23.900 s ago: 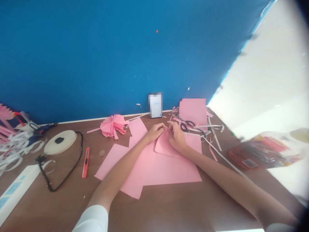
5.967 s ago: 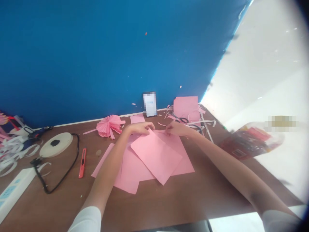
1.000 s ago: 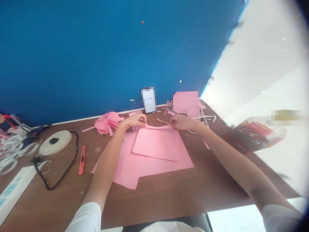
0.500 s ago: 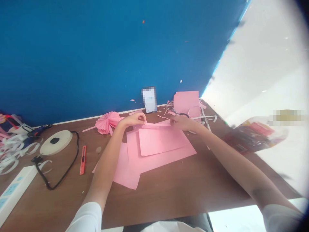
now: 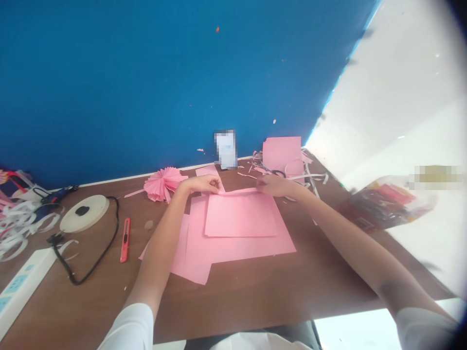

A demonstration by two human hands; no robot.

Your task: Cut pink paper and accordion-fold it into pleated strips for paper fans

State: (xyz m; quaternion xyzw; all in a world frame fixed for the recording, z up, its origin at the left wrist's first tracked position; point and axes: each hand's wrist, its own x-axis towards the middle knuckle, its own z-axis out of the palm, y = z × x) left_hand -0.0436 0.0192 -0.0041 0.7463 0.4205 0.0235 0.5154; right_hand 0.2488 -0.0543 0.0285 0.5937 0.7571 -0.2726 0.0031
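A pink paper sheet (image 5: 241, 216) lies on top of larger pink sheets (image 5: 233, 248) on the brown table (image 5: 255, 296). My left hand (image 5: 202, 184) pinches the sheet's far left corner, where a narrow fold runs along the far edge. My right hand (image 5: 273, 185) pinches the far right end of that same folded edge. Both hands have their fingers closed on the paper.
A pink pleated paper fan (image 5: 163, 183) lies left of my left hand. Further left are an orange utility knife (image 5: 125, 239), a round white tape roll (image 5: 83, 213), a black cable and a white power strip (image 5: 20, 287). Scissors and paper strips (image 5: 292, 172) lie by the wall; a plastic bag (image 5: 386, 201) is at the right.
The top pink sheet has turned square to me and settled flat, with its far edge folded over. Both hands stay at the far corners.
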